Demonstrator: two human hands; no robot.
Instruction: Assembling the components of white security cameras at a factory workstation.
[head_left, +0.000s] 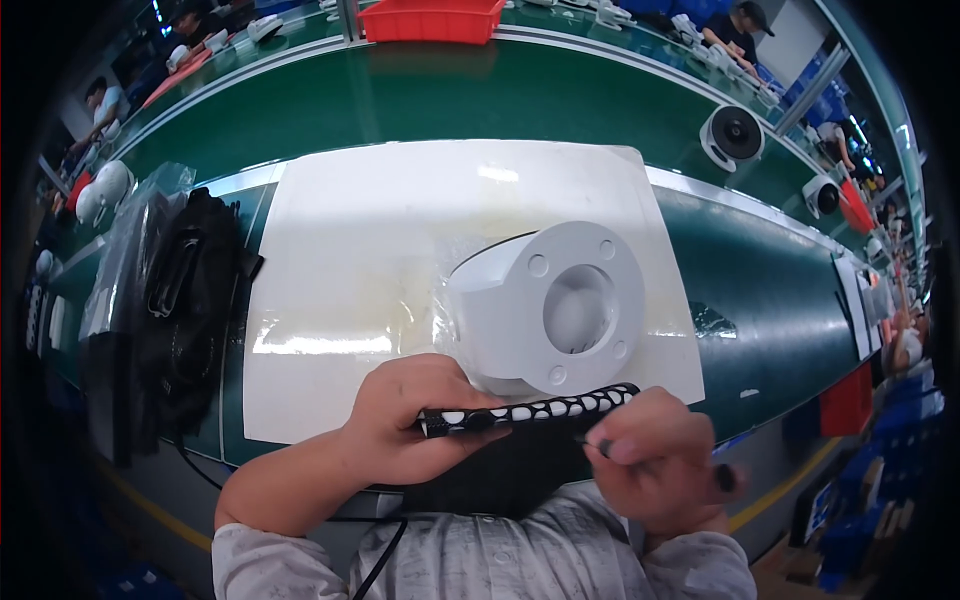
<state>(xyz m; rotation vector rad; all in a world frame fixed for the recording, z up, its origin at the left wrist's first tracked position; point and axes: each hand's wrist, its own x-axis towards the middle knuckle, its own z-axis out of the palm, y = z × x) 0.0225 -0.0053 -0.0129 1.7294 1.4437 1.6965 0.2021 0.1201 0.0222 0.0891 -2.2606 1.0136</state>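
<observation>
In the lower centre, the left hand [415,415] grips a slim, black-and-white spotted slab [545,409]; at lower right, the right hand [655,455] curls around a small, blurred dark object [726,478]. Beyond, right of centre, a rounded white plastic housing [622,290] lies on a glossy white sheet [340,240]. A red plastic bin [430,22] stands at top centre.

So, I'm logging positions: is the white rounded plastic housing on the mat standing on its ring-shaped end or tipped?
Tipped: the white plastic housing has its ring-shaped end, with the round opening, facing the camera.
</observation>
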